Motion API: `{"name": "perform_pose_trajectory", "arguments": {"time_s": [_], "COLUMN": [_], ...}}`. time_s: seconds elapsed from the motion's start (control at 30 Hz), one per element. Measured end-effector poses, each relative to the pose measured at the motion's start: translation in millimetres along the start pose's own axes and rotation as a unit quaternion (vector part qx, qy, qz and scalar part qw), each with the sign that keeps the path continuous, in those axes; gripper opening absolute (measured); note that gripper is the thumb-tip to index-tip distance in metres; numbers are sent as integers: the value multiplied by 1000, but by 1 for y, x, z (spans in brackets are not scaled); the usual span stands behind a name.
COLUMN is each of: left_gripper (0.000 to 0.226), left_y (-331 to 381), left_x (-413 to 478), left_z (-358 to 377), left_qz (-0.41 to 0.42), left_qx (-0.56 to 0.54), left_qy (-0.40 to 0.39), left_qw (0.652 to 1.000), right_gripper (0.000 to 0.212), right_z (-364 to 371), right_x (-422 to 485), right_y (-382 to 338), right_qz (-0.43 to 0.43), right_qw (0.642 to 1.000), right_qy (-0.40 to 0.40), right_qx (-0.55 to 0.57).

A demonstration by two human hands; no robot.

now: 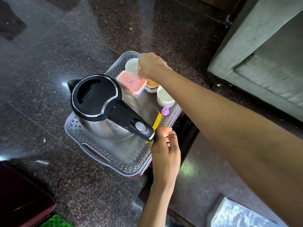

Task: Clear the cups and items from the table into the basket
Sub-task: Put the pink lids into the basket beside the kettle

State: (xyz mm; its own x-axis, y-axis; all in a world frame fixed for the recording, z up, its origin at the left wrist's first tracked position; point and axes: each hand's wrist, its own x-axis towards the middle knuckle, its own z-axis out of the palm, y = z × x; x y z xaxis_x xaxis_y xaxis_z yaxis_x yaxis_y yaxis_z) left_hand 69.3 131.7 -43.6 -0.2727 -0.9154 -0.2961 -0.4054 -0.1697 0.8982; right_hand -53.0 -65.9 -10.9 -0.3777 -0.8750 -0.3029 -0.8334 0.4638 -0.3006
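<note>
The grey perforated basket (91,151) is already loaded: kettle (98,104), pink box (131,82), cups (164,97), a purple cap (165,111) and a yellow strip (157,120) all sit inside. The left hand (165,145) curls over the near rim beside the kettle's handle, likely to steady or lift it. The right hand (150,66) is fisted at the far end, and what it clasps is hidden.

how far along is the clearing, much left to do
Mostly done: the kettle, pink box, cups and a purple cap already sit in the basket. The right hand curls over its far end, the left hand beside the kettle; what they grip is hidden. No leftover items show, so little seems left.
</note>
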Motion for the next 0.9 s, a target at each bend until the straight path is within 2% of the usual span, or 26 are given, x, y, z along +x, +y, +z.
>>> {"name": "perform_pose_trajectory", "arguments": {"time_s": [0.43,0.5,0.57,0.63,0.7,0.8,0.9], "left_gripper": [10,15,22,25,24,33,51], "left_y": [3,7,10,11,13,19,28], "left_x": [-7,-15,-23,-27,-24,-16,-12], "left_z": [-9,-11,-12,-12,-12,-15,-19], "left_qz": [0,-11,-4,16,19,12,49], "left_qx": [-29,-48,-38,-31,-86,-165,-131], "left_qy": [9,58,153,245,309,327,282], "left_qw": [1000,997,988,969,947,930,949], "right_gripper": [35,35,36,37,37,36,36], "right_z": [13,15,16,19,21,24,27], "right_x": [15,16,16,18,19,19,18], "right_y": [-6,-5,-3,-2,-1,1,3], "right_qz": [-56,-56,-56,-54,-54,-49,-37], "right_qw": [998,998,998,998,999,999,998], "right_qy": [11,14,11,8,3,10,25], "right_qx": [-18,-18,-18,-16,-6,13,32]}}
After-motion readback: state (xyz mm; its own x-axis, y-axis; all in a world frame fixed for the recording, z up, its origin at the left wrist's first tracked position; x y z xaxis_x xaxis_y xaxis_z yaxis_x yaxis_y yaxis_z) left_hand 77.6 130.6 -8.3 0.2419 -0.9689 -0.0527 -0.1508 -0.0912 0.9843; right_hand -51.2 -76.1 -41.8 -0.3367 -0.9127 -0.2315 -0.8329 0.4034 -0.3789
